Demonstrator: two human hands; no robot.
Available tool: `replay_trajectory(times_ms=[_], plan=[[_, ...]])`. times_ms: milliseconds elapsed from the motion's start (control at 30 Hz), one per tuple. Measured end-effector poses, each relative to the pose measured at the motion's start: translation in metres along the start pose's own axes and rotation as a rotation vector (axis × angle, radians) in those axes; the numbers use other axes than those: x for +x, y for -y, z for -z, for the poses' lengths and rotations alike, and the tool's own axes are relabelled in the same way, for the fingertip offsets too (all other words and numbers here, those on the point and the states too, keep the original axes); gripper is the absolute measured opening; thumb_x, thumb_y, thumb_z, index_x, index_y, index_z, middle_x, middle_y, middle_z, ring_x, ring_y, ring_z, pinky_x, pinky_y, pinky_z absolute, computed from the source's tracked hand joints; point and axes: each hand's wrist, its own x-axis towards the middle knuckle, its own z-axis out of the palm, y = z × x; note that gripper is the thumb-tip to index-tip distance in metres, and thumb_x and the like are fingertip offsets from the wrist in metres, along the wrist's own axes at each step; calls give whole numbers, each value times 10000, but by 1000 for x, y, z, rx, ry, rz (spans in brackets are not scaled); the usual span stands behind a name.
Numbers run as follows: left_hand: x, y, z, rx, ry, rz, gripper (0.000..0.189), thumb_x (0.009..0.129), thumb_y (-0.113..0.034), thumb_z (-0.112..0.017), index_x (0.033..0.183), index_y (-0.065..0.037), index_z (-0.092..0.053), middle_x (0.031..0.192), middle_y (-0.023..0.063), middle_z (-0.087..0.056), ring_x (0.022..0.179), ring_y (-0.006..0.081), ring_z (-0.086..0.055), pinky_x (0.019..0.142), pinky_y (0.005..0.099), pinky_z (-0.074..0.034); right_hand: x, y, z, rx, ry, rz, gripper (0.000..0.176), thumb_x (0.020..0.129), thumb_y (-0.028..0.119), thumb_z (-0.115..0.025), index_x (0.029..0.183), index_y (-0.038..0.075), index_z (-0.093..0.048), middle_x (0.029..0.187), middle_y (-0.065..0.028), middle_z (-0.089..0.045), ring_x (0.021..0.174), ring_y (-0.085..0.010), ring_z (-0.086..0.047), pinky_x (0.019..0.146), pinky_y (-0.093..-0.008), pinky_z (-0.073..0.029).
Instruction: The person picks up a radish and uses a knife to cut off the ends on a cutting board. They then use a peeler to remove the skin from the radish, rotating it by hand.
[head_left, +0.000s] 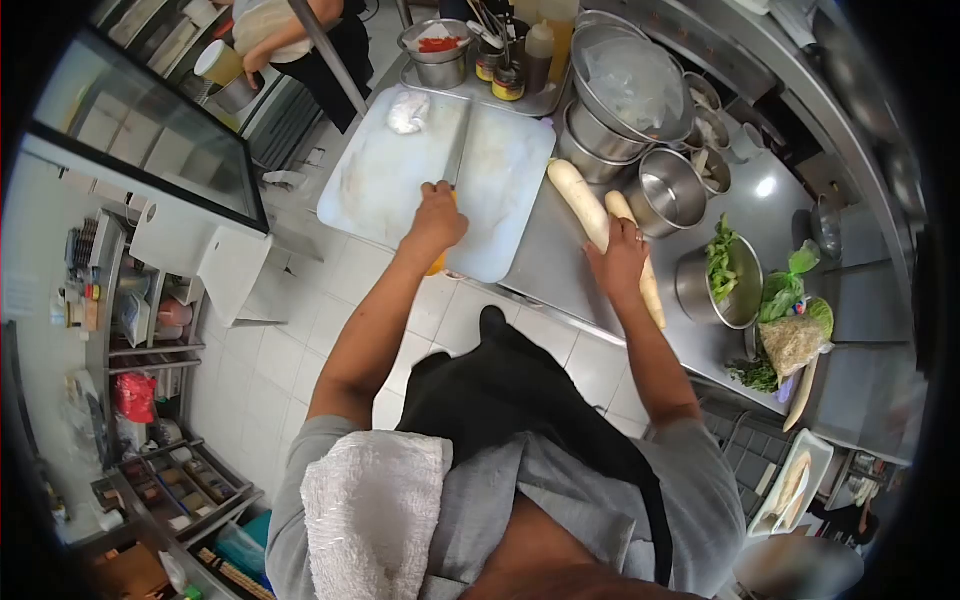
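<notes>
My left hand (437,218) is closed round the yellow handle of a knife (460,140) over the white cutting board (370,170). The blade points away from me and is hard to tell from the board. A crumpled white cloth or wrap (408,112) lies at the board's far left. On the steel counter to the right, my right hand (618,258) grips a long white daikon (652,298), covering its middle. Another daikon (578,195) lies just left of it, close to that hand's fingers.
Steel pots (672,190) and bowls crowd the counter's back. A pot with leafy greens (722,265) and bagged produce (790,345) stand at right. Sauce bottles (540,50) and a pot of red food (438,50) are behind the board. Another person (290,40) stands at upper left.
</notes>
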Motion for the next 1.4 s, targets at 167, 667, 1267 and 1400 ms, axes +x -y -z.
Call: replay_trajectory(times_ms=[167,667,1267,1400], plan=[[-8,69,39,-74,71,-157,411,815,-80,-541,1205,37,-490,987,268,-614,924,410,-623,828,455,-500,12,-4,13,135,-9,41,651,708,232,-769,1279,12,-546,1175,-189,-579,1088,-373,-543,924,-457,-444],[-11,110,190,-106,391,-315,535,998,-251,-505,1494,-147,-336,1145,254,-634,1064,380,-628,925,398,-475,42,149,-30,266,65,78,674,702,95,-754,1345,123,-551,1160,-121,-569,1101,-334,-510,978,-397,-439],[74,126,97,-150,409,-527,574,981,-246,-515,1506,-151,-302,1140,278,-627,1020,430,-624,906,438,-472,42,150,-28,287,37,74,688,694,68,-757,1346,79,-536,1195,-170,-564,1124,-361,-503,976,-409,-424],[77,124,100,-226,459,-374,583,976,-284,-536,1508,-193,-315,1173,227,-633,927,356,-657,860,389,-493,33,167,19,621,-228,-47,681,728,79,-766,1361,57,-517,1173,-138,-570,1093,-278,-534,945,-353,-436]])
